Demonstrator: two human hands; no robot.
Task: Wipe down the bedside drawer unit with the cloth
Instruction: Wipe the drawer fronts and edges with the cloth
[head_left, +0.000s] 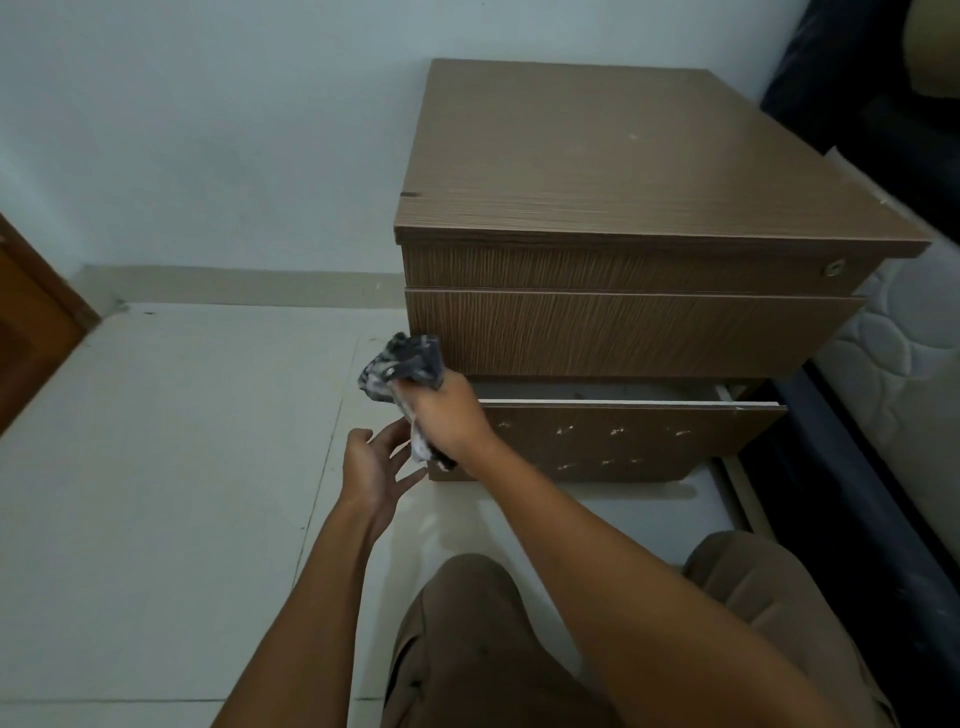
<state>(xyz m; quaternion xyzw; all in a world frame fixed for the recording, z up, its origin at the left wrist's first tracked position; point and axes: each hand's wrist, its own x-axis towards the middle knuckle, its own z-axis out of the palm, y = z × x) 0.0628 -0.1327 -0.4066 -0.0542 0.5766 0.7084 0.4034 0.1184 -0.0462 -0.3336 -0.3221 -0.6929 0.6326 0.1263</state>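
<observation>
Two hands work: right hand (448, 415) clenches the cloth (404, 366) beside the unit (623, 332); left hand (376, 465) hangs wide. The jutting drawer (623, 441) could snag the dangling cloth.

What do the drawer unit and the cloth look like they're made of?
The drawer unit looks like laminated board, not solid wood: a matte brown printed grain, thin flat panels, and pale chips on the bottom drawer front. The cloth, bunched in the right hand, seems a soft woven or knitted fabric, dark with pale patches; the exact fibre is unclear.
</observation>
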